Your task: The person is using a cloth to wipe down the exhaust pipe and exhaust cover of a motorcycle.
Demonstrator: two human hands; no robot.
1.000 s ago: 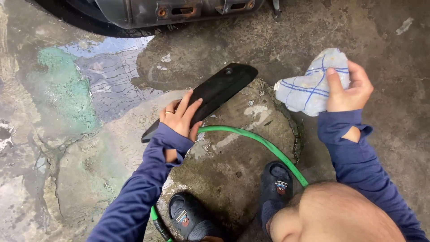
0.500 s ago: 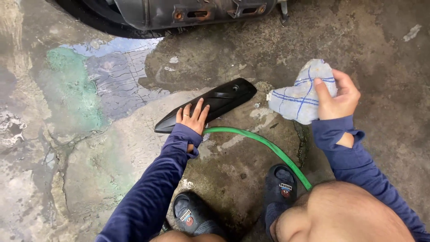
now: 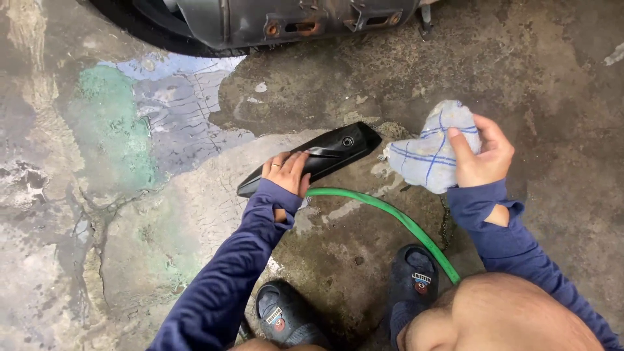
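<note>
A long black plastic cover [image 3: 325,155] lies on the wet concrete ground in front of me. My left hand [image 3: 286,171] rests flat on its near end, fingers together. My right hand [image 3: 484,153] is raised to the right and grips a bunched white cloth with blue stripes [image 3: 431,151], which hangs just off the cover's far tip. Both arms wear dark blue sleeves.
A green hose [image 3: 390,218] curves across the ground between my arms. My two dark sandals [image 3: 286,317] [image 3: 413,279] stand below it. A black tyre and grey metal vehicle part [image 3: 273,19] fill the top edge. A puddle [image 3: 175,104] lies at upper left.
The black cover has been lowered from a tilted, lifted position onto the ground. My left hand has gone down with it. The cloth in my right hand stays about where it was.
</note>
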